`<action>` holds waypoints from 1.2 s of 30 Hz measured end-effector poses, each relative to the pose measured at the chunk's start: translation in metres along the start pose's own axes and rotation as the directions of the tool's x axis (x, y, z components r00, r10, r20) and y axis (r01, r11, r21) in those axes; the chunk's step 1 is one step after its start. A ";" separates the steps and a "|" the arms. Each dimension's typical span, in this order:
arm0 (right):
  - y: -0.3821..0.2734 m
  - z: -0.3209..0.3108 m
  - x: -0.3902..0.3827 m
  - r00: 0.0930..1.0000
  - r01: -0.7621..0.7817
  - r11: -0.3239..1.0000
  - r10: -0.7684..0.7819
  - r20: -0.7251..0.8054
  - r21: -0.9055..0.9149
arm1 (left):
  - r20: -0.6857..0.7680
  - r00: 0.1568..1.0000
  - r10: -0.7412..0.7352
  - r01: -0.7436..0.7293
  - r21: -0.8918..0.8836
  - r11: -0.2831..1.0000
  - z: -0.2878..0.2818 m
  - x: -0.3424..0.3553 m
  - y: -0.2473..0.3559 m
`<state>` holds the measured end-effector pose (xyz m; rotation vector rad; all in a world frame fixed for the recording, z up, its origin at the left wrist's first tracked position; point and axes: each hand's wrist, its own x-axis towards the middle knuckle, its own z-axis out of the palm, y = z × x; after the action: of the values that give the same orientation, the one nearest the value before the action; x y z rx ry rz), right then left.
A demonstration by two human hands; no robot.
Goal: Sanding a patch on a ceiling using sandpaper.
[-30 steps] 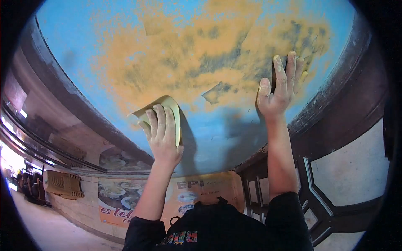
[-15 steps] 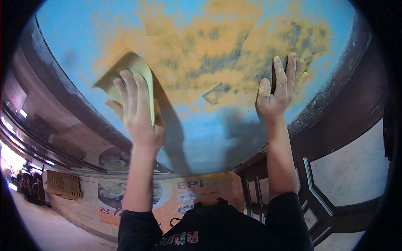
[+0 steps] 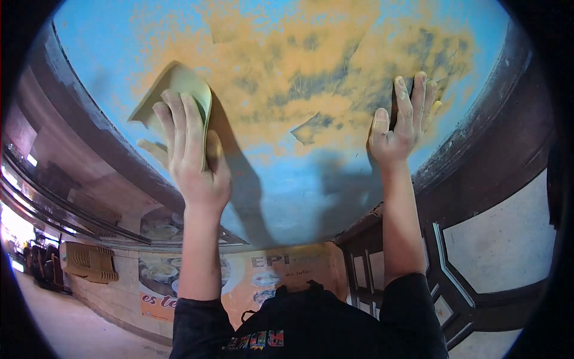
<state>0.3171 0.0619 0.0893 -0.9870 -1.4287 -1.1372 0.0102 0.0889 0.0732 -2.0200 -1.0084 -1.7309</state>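
My left hand (image 3: 192,149) presses a curled, pale yellowish sheet of sandpaper (image 3: 177,78) to a painted wall (image 3: 287,194). Three fingers lie on top of the sheet, and its edge stands up beside the thumb. Light blue paint covers the wall, worn through in the middle to an orange patch (image 3: 269,54) with dark grey smudges. At the right of that patch, my right hand (image 3: 397,134) rests on the wall with its thumb and fingers apart, holding nothing. Pale dust coats the fingers of both hands.
Dark frames border the wall on both sides, and a dark door frame (image 3: 427,239) with pale panels stands at the right. Low down hangs an orange printed banner (image 3: 326,269). Stacked brown plastic chairs (image 3: 89,262) are at the lower left, near a glass pane.
My left hand and the sandpaper have slid slightly up the wall and a little left. My right hand stays at about the same spot, its fingers still spread.
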 end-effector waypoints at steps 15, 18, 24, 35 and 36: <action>-0.016 -0.025 0.005 0.996 0.006 0.995 0.003 0.090 -0.104 | 0.245 0.969 -0.008 -0.047 0.220 0.974 0.002 -0.089 0.013; -0.011 -0.022 0.010 1.000 -0.003 1.000 0.003 -0.025 0.005 | 0.060 0.998 -0.007 -0.002 0.157 0.988 -0.019 -0.014 0.018; -0.021 -0.031 0.019 1.000 -0.023 0.999 0.022 0.006 0.023 | 0.094 0.995 -0.024 0.007 0.174 0.985 -0.028 -0.023 0.029; -0.033 -0.033 0.027 1.000 0.001 1.000 -0.001 -0.014 0.006 | -0.038 0.990 0.137 -0.134 0.080 0.988 -0.056 0.031 0.009; -0.033 -0.033 0.027 1.000 -0.004 1.000 0.004 -0.020 0.005 | -0.053 0.980 0.192 -0.181 0.160 0.970 -0.063 0.053 0.014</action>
<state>0.2880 0.0227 0.1128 -0.9725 -1.4126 -1.1375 -0.0256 0.0555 0.1415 -1.8809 -0.8717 -1.5624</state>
